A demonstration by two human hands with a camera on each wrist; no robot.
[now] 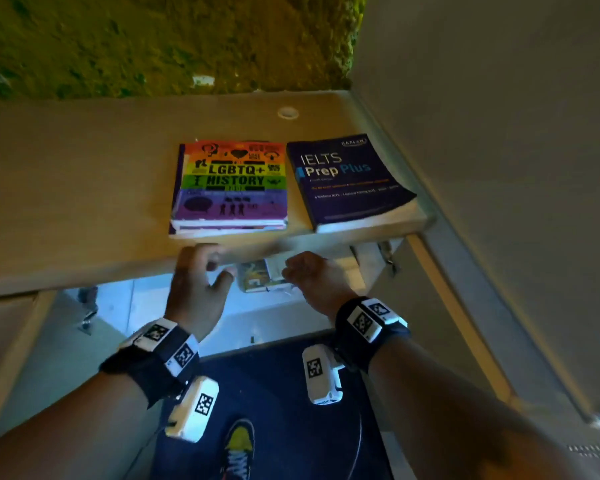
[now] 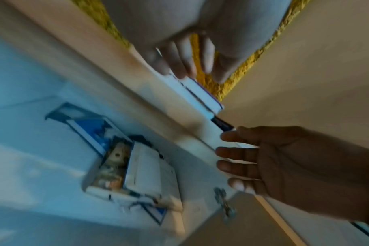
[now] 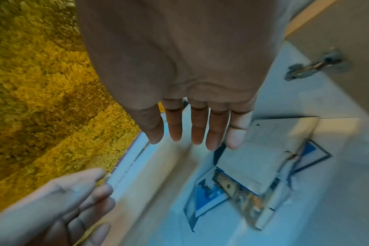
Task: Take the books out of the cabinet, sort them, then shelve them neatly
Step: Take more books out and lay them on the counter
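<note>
Two books lie flat on the wooden cabinet top (image 1: pixel 84 188): a rainbow LGBTQ+ History book (image 1: pixel 231 183), on top of a thin stack, and a dark blue IELTS Prep Plus book (image 1: pixel 350 181) to its right. Below, inside the lit cabinet, lies an untidy pile of books (image 1: pixel 260 277) (image 2: pixel 135 174) (image 3: pixel 253 168). My left hand (image 1: pixel 201 271) (image 2: pixel 190 63) hovers at the top's front edge, fingers loose, holding nothing. My right hand (image 1: pixel 309 271) (image 3: pixel 196 129) hangs beside it above the pile, fingers straight, also holding nothing.
An open cabinet door (image 1: pixel 447 323) with a metal hinge (image 1: pixel 387 252) (image 3: pixel 314 66) stands on the right. A mossy yellow-green wall (image 1: pixel 153 39) rises behind the top. A white round grommet (image 1: pixel 288 112) sits near the back. My shoe (image 1: pixel 239 445) is on dark floor.
</note>
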